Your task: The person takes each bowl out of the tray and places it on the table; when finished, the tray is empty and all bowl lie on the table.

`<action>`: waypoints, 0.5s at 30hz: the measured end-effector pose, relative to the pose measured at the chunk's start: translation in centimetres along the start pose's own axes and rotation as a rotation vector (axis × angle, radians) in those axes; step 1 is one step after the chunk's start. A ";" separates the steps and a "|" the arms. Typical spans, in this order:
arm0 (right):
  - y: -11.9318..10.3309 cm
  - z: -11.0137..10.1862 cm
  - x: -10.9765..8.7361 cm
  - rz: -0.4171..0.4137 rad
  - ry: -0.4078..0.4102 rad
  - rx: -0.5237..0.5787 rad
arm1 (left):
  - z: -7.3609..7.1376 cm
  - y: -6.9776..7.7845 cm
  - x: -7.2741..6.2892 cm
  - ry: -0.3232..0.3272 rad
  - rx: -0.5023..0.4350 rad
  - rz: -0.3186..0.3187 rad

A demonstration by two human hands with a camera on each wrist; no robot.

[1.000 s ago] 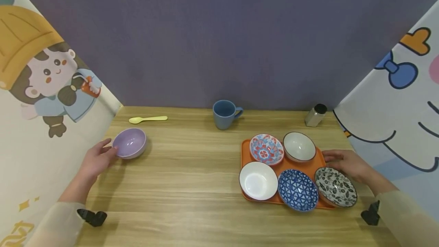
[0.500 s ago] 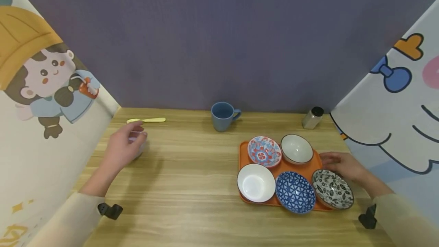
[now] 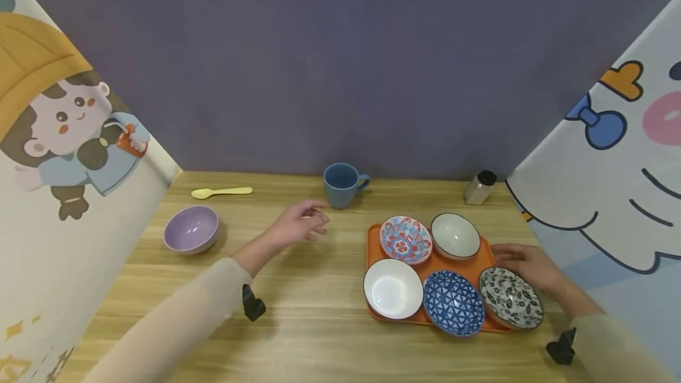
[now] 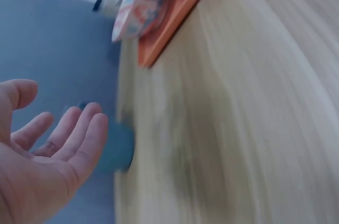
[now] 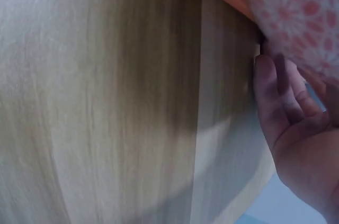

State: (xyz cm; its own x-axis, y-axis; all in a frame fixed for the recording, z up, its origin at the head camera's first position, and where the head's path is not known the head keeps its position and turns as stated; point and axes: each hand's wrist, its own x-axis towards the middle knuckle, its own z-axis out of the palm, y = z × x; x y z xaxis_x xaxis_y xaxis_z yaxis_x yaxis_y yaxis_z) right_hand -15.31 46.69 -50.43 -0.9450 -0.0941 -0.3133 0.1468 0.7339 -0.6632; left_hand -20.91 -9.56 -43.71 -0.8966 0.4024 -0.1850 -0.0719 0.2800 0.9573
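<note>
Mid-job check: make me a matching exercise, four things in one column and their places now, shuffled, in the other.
1. blue mug
2. right hand
3. purple bowl
4. left hand

A. above the table, holding nothing
B. upright near the back wall
C. just in front of the yellow spoon
D. at the orange tray's right edge

Pairs: 1-B, 2-D, 3-C, 4-A

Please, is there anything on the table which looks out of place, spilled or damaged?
Yes, slightly: the black-and-white floral bowl juts out past the right edge of the orange tray, and the blue patterned bowl seems to overhang the near edge. I see no spill or damage.
</note>
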 end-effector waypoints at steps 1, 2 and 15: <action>0.1 0.1 0.0 -0.003 0.001 -0.002 | 0.8 -0.1 0.7 -0.011 -0.025 -0.008; 0.1 0.2 0.1 -0.004 0.003 -0.004 | 1.6 -0.2 1.4 -0.019 -0.045 -0.013; 0.2 -0.1 0.0 -0.014 -0.021 0.029 | 8.6 -0.3 6.6 -0.083 -0.211 -0.159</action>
State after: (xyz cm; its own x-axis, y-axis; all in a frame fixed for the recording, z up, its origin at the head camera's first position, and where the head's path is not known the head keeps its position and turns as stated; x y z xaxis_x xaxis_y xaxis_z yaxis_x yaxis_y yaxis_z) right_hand -15.33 46.89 -50.47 -0.9407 -0.1186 -0.3178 0.1422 0.7127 -0.6869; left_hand -23.00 0.49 -47.17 -0.8286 0.4400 -0.3463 -0.3064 0.1612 0.9381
